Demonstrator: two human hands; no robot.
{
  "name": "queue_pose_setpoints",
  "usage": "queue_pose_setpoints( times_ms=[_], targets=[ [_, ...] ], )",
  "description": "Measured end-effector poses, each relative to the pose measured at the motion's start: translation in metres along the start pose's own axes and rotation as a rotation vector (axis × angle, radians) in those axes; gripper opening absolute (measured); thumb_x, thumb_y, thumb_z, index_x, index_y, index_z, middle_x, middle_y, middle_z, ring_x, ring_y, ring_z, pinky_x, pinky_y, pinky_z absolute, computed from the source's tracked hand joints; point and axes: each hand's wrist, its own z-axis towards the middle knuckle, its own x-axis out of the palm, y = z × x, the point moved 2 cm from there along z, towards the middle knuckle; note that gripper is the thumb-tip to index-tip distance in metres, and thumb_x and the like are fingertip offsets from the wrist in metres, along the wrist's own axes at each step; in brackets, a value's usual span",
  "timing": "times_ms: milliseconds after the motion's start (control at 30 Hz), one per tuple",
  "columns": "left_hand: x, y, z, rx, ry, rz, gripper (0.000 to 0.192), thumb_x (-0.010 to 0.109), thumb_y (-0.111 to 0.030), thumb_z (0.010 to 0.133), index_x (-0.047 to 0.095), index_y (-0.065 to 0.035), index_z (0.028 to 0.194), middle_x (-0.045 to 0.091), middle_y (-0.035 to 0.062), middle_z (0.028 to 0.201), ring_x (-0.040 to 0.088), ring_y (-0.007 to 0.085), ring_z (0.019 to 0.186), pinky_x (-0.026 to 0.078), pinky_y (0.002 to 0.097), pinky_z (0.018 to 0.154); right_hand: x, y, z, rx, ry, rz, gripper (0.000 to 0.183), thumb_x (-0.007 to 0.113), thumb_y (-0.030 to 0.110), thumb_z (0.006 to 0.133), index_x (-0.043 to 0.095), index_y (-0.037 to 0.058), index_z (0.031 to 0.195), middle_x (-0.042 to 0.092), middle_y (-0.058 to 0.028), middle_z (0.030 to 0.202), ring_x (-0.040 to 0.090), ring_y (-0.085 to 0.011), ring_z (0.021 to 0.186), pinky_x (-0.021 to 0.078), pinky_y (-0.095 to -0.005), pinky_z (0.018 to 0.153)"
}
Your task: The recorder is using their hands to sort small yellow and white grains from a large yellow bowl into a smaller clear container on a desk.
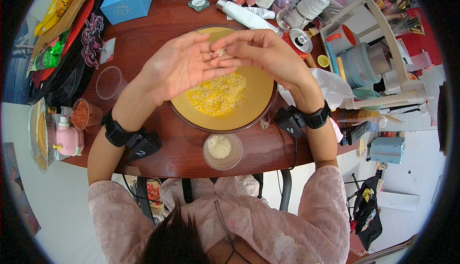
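A wide yellow bowl (259,96) with a dark rim stands before me on the desk, holding a mix of yellow and pale grains (219,95). Over it I hold my left hand (179,62), palm up, its fingers reaching under the right hand's fingertips. Between thumb and fingers, my right hand (257,50) pinches a small clump of pale grains (220,51). The palm of the left hand looks bare. Nearer to me, by the desk edge, sits a clear plastic cup (236,156) with white rice-like grains (219,146).
At left are an empty clear cup (109,83), a cup of orange shreds (86,113) and a pink bottle (70,140). Behind the bowl lie white tubes (244,16); an opened drink can (300,42) stands right of them. A white rack (388,41) crowds the right side.
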Motion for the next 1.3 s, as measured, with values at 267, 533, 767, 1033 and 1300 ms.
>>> queue_pose_setpoints(
  times_ms=[267,533,767,1033,1300],
  targets=[
    [0.004,0.011,0.003,0.017,-0.087,-0.15,0.051,0.036,-0.028,0.098,0.031,0.0085,0.134,0.044,0.0215,0.132,0.044,0.0369,0.124,0.029,0.0478,0.112,0.001,0.001,0.0,-0.007,0.02,-0.088,0.023,0.053,0.003,0.09,0.063,-0.0051,0.11,0.068,-0.0123,0.099,0.066,-0.0142,0.093,0.0508,-0.0233,0.085],
    [0.004,0.012,0.003,0.01,-0.103,-0.189,0.05,0.034,-0.029,0.099,0.032,0.0094,0.131,0.048,0.0218,0.124,0.045,0.0361,0.123,0.028,0.0486,0.112,0.002,0.0,0.0,-0.035,0.025,-0.135,0.023,0.054,0.001,0.088,0.063,-0.0047,0.109,0.068,-0.0114,0.099,0.066,-0.0136,0.091,0.0503,-0.0232,0.086],
    [-0.014,0.02,0.007,0.018,0.239,-0.349,0.051,0.032,-0.03,0.1,0.032,0.0084,0.133,0.051,0.0186,0.123,0.048,0.0319,0.119,0.028,0.0488,0.112,0.007,0.003,-0.002,-0.015,0.008,-0.088,0.022,0.053,-0.001,0.087,0.064,-0.0048,0.106,0.068,-0.0108,0.097,0.066,-0.0132,0.088,0.0518,-0.0237,0.082],
    [0.003,0.018,0.002,0.023,-0.01,-0.215,0.051,0.027,-0.033,0.102,0.03,0.0043,0.137,0.049,0.016,0.13,0.051,0.0318,0.118,0.03,0.0495,0.111,0.013,0.006,-0.005,-0.011,0.006,-0.085,0.021,0.052,-0.003,0.086,0.064,-0.004,0.104,0.068,-0.0084,0.094,0.065,-0.0109,0.086,0.0524,-0.0228,0.077],
    [0.009,0.02,-0.002,0.036,0.051,-0.351,0.05,0.027,-0.034,0.102,0.037,0.0027,0.134,0.051,0.0165,0.129,0.054,0.0294,0.115,0.034,0.0491,0.108,0.023,0.008,-0.009,-0.103,-0.021,-0.159,0.023,0.05,-0.006,0.086,0.065,-0.0034,0.103,0.068,-0.0077,0.093,0.064,-0.0094,0.083,0.0522,-0.0228,0.077]
  ],
)
